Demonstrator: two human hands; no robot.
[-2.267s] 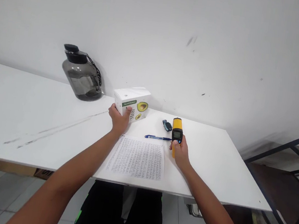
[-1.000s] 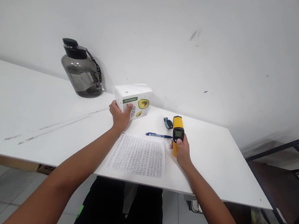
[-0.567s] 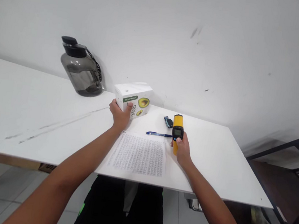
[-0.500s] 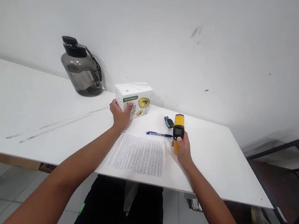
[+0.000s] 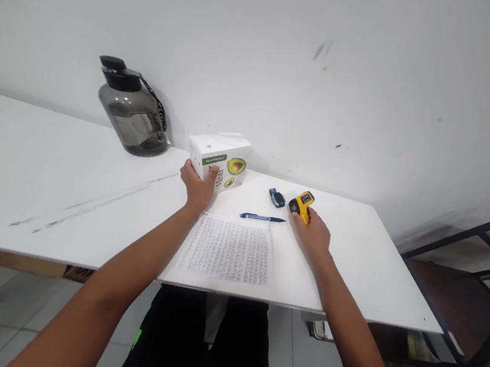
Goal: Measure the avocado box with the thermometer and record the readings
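My left hand [image 5: 200, 187] is closed around the near left corner of a white cardboard box [image 5: 221, 143] printed with avocados, its thumb across the front. The box stands on the table near the wall. In my right hand [image 5: 313, 235] is a yellow and black infrared thermometer [image 5: 301, 206], lying tilted on its side just above or on the table; I cannot tell which. A blue pen [image 5: 262, 218] lies left of that hand. Behind the pen is a small dark watch-like object [image 5: 276, 198]. A printed sheet of paper [image 5: 230, 250] lies in front of me.
A large grey translucent water jug [image 5: 134, 116] with a black lid stands at the back left against the wall. The white table [image 5: 70, 186] ends at a front edge above my legs. A black metal-framed rack [image 5: 463, 258] stands at the right.
My right hand has turned the thermometer from upright onto its side and shifted it slightly right, away from the pen. My left hand stays on the box.
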